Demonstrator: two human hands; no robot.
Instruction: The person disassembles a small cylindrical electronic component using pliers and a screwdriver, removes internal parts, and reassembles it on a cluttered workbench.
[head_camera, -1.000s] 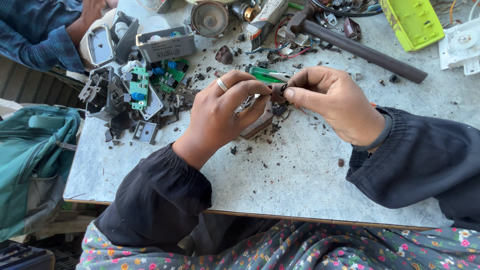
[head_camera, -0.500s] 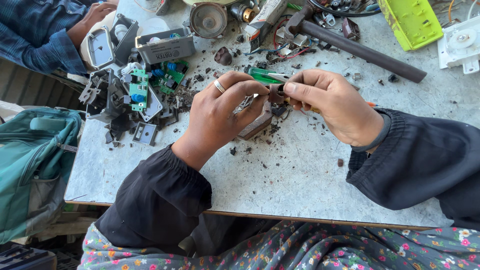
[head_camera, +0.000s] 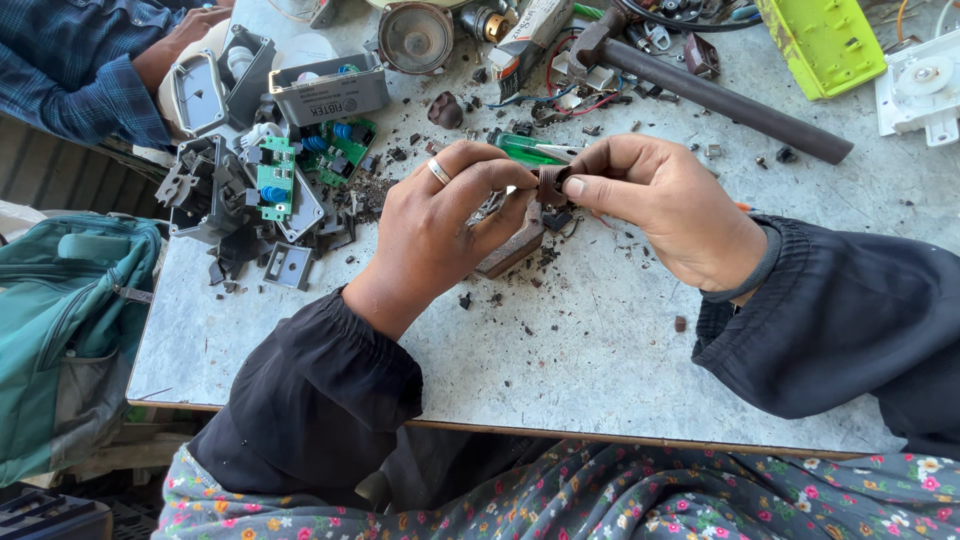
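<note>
My left hand (head_camera: 440, 225), with a ring on one finger, and my right hand (head_camera: 660, 205) meet over the middle of the grey table (head_camera: 600, 370). Between their fingertips they pinch a small dark brown ribbed part (head_camera: 549, 184). Under my left hand a brown block (head_camera: 512, 250) lies on the table, partly hidden by the fingers. A green-handled screwdriver (head_camera: 528, 150) lies just behind the hands.
Green circuit boards (head_camera: 300, 165) and grey plastic casings (head_camera: 215, 190) are piled at the left. A hammer (head_camera: 700, 90) with a dark handle lies at the back, a lime plastic cover (head_camera: 820, 40) beyond it. Another person's sleeve (head_camera: 90, 60) is at top left. A teal bag (head_camera: 60, 330) hangs left.
Both hands have lifted slightly and moved a little toward the far side of the table, still pinching the small brown part. The block underneath shows more.
</note>
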